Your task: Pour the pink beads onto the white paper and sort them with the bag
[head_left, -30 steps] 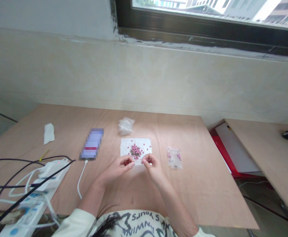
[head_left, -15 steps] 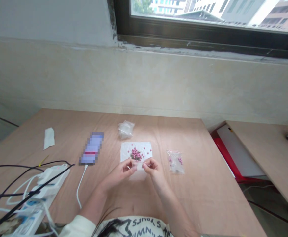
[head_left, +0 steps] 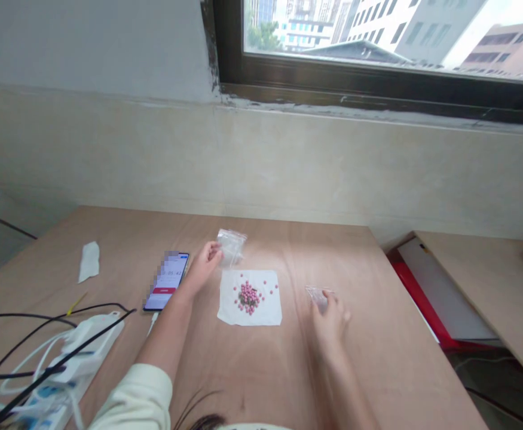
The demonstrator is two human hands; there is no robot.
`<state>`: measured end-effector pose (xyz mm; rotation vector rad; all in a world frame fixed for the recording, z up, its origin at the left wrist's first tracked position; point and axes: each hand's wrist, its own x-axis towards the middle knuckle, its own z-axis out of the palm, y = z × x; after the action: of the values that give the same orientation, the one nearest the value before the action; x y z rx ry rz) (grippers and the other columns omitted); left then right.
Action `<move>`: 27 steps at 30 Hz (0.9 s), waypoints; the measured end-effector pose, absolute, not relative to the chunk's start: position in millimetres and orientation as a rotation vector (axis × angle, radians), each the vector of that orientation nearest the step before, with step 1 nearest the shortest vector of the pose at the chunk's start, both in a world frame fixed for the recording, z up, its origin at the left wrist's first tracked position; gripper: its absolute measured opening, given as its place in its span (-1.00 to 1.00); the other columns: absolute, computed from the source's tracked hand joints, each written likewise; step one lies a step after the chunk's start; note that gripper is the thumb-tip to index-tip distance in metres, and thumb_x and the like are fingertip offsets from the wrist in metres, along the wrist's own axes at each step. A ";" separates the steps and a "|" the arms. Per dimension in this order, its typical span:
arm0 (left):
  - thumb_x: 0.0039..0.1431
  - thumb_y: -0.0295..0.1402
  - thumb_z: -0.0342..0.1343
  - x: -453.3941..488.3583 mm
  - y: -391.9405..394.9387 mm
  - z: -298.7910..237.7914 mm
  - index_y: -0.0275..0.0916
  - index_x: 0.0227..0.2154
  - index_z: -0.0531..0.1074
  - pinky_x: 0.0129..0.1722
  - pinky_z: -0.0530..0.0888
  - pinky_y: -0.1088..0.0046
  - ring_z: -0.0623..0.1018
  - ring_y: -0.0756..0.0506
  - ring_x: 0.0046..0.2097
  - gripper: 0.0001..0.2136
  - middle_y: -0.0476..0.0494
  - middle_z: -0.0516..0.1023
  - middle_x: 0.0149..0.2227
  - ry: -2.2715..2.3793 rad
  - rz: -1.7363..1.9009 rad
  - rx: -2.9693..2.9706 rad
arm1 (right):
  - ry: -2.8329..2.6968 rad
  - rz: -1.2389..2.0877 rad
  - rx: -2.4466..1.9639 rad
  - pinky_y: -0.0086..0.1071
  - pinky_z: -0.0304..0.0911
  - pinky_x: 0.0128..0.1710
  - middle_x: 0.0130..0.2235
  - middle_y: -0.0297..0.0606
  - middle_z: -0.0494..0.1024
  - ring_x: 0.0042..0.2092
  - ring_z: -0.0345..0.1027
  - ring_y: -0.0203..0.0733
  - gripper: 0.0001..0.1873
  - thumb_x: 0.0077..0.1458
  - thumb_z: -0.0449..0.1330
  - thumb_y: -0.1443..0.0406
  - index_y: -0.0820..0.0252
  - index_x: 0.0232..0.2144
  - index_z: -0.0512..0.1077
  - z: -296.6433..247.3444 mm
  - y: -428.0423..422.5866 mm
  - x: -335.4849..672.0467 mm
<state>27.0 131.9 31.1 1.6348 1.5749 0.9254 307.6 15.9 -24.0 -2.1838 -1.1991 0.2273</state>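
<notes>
My left hand [head_left: 204, 261] reaches out to the far side of the table, its fingers closed on the edge of a crumpled bundle of clear plastic bags [head_left: 233, 245]. My right hand [head_left: 332, 315] is smeared by motion and rests against a small clear zip bag [head_left: 315, 292] that lies right of centre. Between the hands lies a white paper sheet [head_left: 265, 312] with a heap of pink beads [head_left: 247, 296] and a few stray beads around it. Neither hand touches the sheet.
A phone [head_left: 168, 280] with its screen lit lies left of the sheet, plugged into a white cable. A white power strip [head_left: 79, 343] with black and white cables sits at the front left. A folded tissue [head_left: 89, 260] lies far left. A red folder [head_left: 416, 298] sits beside the table's right edge.
Both hands have left the spot in front of the sheet. The left went forward to the plastic bags, the right went sideways to the small zip bag. The camera has tilted up slightly.
</notes>
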 end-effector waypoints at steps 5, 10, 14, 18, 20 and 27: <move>-0.06 -0.43 -0.01 28.5 177.1 20.6 -0.35 -0.27 0.28 -0.04 0.15 0.11 0.31 -0.27 -0.06 -0.77 -0.33 0.39 -0.22 1.950 0.919 1.740 | -1.257 0.062 -2.377 -0.11 0.02 -0.32 -0.13 0.10 0.36 -0.19 0.18 0.16 -0.60 -0.07 0.00 0.17 0.29 -0.24 0.43 -36.7 5.8 321.1; -0.05 -0.39 0.00 19.9 162.3 18.9 -0.35 -0.17 0.21 -0.05 0.18 0.14 0.29 -0.25 -0.05 -0.68 -0.33 0.34 -0.17 2.050 1.027 1.861 | -1.286 0.046 -2.276 -0.16 0.04 -0.29 -0.19 -0.04 0.46 -0.25 0.24 0.04 -0.65 -0.01 -0.05 0.21 0.25 -0.32 0.47 -39.8 -1.1 325.7; 0.00 -0.35 -0.02 18.4 124.4 39.9 -0.27 -0.21 0.21 -0.12 0.27 0.29 0.35 -0.13 -0.14 -0.74 -0.19 0.35 -0.22 1.810 1.109 1.766 | -1.176 0.037 -2.109 -0.17 0.08 -0.24 -0.25 -0.03 0.49 -0.23 0.27 0.00 -0.61 0.01 -0.06 0.18 0.28 -0.33 0.47 -20.6 -3.9 326.5; 0.10 -0.23 -0.14 41.8 76.9 63.3 -0.26 -0.39 0.30 -0.35 0.34 0.50 0.38 0.00 -0.38 -0.78 -0.03 0.36 -0.43 1.230 0.710 1.603 | -1.340 0.190 -1.773 -0.18 0.10 -0.16 -0.21 -0.16 0.49 -0.17 0.25 -0.08 -0.71 0.02 0.00 0.24 0.14 -0.25 0.44 13.1 -9.5 291.9; 0.10 -0.19 -0.15 56.0 56.9 67.1 -0.28 -0.44 0.32 -0.44 0.32 0.55 0.35 0.04 -0.45 -0.73 -0.02 0.36 -0.47 1.031 0.520 1.549 | -1.516 0.291 -1.622 -0.17 0.10 -0.15 -0.20 -0.22 0.49 -0.17 0.22 -0.10 -0.71 0.03 0.00 0.32 0.06 -0.20 0.42 25.0 -13.5 265.5; 0.07 -0.16 -0.10 61.3 28.8 59.7 -0.29 -0.54 0.26 -0.63 0.24 0.60 0.26 0.12 -0.60 -0.72 0.06 0.27 -0.54 0.954 0.507 1.386 | -1.819 0.415 -1.452 -0.14 0.08 -0.18 -0.10 -0.32 0.43 -0.16 0.16 -0.10 -0.45 -0.08 -0.06 0.56 -0.06 -0.11 0.33 27.1 -27.0 213.2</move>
<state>61.3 28.8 59.7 1.3862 0.9539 0.5075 213.2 -27.0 27.1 -1.4522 -1.8194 0.4151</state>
